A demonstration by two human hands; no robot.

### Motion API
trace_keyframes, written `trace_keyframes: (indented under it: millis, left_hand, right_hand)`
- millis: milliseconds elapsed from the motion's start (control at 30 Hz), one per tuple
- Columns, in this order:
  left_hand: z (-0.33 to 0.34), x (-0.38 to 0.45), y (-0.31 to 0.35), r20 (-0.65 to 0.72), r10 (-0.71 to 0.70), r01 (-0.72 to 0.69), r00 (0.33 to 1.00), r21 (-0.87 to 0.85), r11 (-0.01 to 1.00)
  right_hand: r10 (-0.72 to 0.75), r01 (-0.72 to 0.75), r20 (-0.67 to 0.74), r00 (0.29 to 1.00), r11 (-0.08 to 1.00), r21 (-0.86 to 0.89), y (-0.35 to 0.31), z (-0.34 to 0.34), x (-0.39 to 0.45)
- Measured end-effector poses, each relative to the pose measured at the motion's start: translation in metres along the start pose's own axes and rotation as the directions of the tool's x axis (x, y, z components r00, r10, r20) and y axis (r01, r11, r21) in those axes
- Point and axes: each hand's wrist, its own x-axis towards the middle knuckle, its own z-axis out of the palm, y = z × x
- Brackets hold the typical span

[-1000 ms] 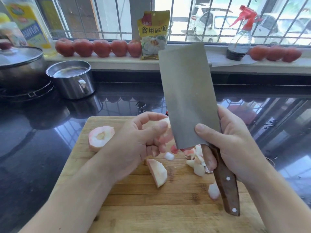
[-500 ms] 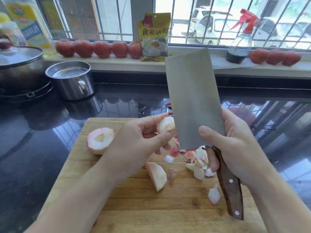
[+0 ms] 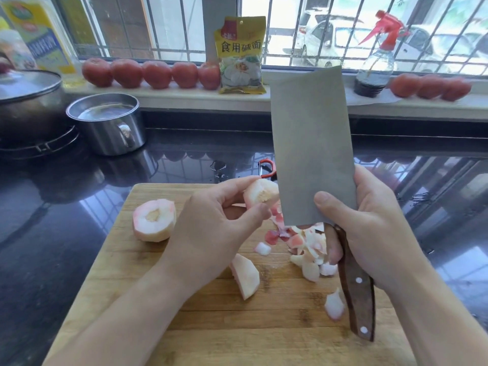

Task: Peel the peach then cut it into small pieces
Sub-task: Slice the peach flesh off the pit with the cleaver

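— Left hand [image 3: 211,223]?
— Pinching a peeled peach piece [image 3: 260,194] between thumb and fingertips, raised above the wooden cutting board [image 3: 111,286], just beside the blade.

— Right hand [image 3: 369,233]?
— Wrapped round the cleaver [image 3: 311,146] where blade meets wooden handle, thumb pressed on the flat, blade tip raised away.

— On the board?
— Peeled peach half [image 3: 154,220] at left, pit hollow up; a wedge [image 3: 245,276] in the middle; small chunks and peel scraps [image 3: 306,247] under the blade. All on a dark glossy desk [image 3: 39,233].
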Motion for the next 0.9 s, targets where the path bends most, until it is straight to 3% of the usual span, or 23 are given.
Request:
trace_keyframes:
  millis: [633, 900]
  left_hand:
    - [0.001, 0.001, -0.005, 0.037, -0.054, 0.058, 0.998, -0.105, 0.993]
    - [0.001, 0.000, -0.005, 0.092, -0.095, 0.111, 0.991, -0.192, 0.975]
  right_hand:
    - [0.031, -0.033, 0.030, 0.999, 0.997, 0.072, -0.003, 0.010, -0.001]
    - [0.078, -0.085, 0.046, 0.996, 0.980, 0.179, -0.006, 0.011, -0.001]
